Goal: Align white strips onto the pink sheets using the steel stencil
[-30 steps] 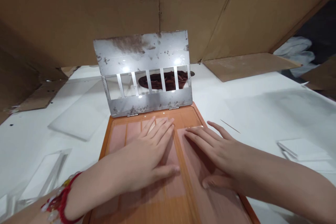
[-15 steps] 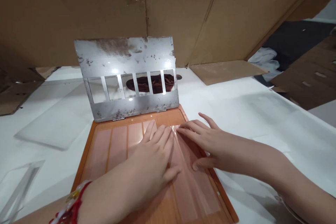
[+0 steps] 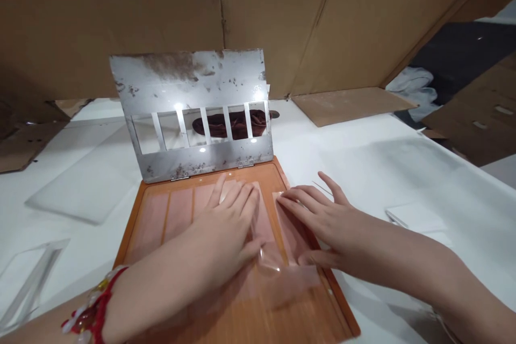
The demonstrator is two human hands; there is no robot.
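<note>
Several translucent pinkish film strips (image 3: 150, 228) lie side by side on an orange-brown board (image 3: 278, 172). My left hand (image 3: 226, 226) rests flat over the middle strips, fingers stretched forward. My right hand (image 3: 322, 217) is at the board's right edge, fingertips touching the top of a narrow strip (image 3: 289, 226), thumb apart near its lower part. Between the hands a glossy piece of clear film (image 3: 272, 260) bends up and folds over. A metal frame with a row of rectangular slots (image 3: 189, 80), stained brown, stands raised on hinges at the board's far edge.
Behind the frame lies a dark red bundle of cloth (image 3: 237, 124). Clear sheets (image 3: 84, 183) lie on the white table (image 3: 346, 156) to the left. A cardboard wall (image 3: 161, 5) rises at the back, with a cardboard flap (image 3: 350, 103) at the right. A small white piece (image 3: 415, 217) lies beyond my right arm.
The film on the right has separated from its neighbour: its lower part now bends and folds between my hands, baring more board. My right hand has shifted slightly right, the left slightly left.
</note>
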